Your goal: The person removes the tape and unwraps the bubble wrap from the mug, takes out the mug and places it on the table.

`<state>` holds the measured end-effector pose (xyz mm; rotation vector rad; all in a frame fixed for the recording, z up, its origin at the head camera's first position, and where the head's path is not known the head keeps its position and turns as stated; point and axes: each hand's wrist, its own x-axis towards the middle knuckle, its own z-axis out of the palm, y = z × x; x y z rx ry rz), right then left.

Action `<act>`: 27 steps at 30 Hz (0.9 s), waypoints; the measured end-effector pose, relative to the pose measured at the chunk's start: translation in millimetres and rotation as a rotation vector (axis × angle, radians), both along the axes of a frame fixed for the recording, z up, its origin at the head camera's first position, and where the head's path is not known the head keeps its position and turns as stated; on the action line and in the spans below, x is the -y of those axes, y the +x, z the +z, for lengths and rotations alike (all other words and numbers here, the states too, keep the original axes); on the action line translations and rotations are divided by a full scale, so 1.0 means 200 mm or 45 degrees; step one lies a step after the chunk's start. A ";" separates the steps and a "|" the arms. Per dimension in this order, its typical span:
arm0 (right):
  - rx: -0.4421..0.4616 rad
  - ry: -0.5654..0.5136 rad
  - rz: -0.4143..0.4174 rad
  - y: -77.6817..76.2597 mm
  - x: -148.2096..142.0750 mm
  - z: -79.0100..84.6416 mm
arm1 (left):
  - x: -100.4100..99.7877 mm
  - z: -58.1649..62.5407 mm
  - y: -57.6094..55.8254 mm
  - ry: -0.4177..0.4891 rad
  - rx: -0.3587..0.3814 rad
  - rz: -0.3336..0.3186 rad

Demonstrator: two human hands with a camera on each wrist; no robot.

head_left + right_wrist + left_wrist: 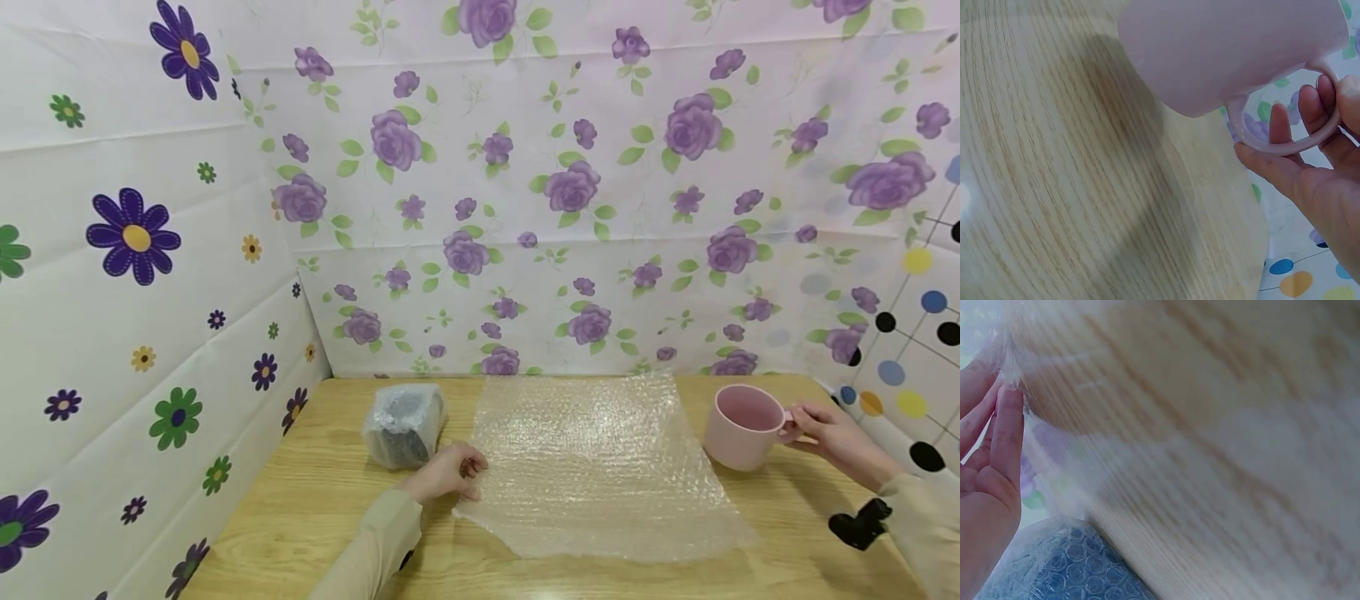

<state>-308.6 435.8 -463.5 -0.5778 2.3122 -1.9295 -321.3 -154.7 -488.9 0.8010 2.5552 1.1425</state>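
Observation:
A pink mug (738,446) is at the right of the table, its mouth facing up. My right hand (836,437) grips it by the handle (1285,149), with fingers passing through the loop in the right wrist view. A sheet of clear bubble wrap (592,475) lies spread over the middle of the table. At its left edge, my left hand (445,472) pinches the film between thumb and fingers. Just behind that hand sits a bundle (405,425) wrapped in bubble wrap with something dark inside, whose kind is hidden by the wrapping.
The wooden table (300,517) ends at a flowered cloth wall (525,308) at the back. Another printed cloth (187,333) stands along the left side, and a dotted one (911,367) along the right. A black strap device (861,525) is on the right wrist.

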 end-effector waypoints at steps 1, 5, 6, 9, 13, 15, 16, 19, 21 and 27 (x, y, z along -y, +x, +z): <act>0.001 -0.004 0.000 0.00 0.00 0.00 | 0.00 0.00 0.00 0.000 -0.001 -0.002; -0.002 0.022 0.002 0.01 -0.02 -0.02 | 0.00 0.00 0.00 0.000 0.001 -0.001; 0.006 0.037 -0.008 0.01 -0.02 -0.03 | 0.00 0.00 0.00 0.002 0.003 0.002; 0.024 0.077 -0.049 0.02 -0.02 -0.03 | 0.00 -0.01 0.00 0.002 0.006 0.009; 0.059 0.089 -0.076 0.03 -0.02 -0.04 | 0.00 -0.01 -0.01 0.000 0.001 0.006; 0.071 0.084 -0.082 0.03 -0.02 -0.05 | 0.00 -0.01 -0.01 -0.003 -0.006 0.001; 0.073 0.077 -0.070 0.03 -0.03 -0.05 | 0.00 -0.01 -0.01 -0.003 -0.008 -0.002; 0.093 0.045 -0.061 0.03 -0.02 -0.05 | 0.00 -0.01 0.00 -0.005 -0.016 -0.009; 0.106 0.028 -0.044 0.03 -0.02 -0.05 | 0.00 -0.01 0.00 -0.009 -0.018 -0.008; 0.105 -0.051 0.011 0.02 -0.04 -0.08 | 0.00 -0.01 -0.01 -0.011 -0.014 0.003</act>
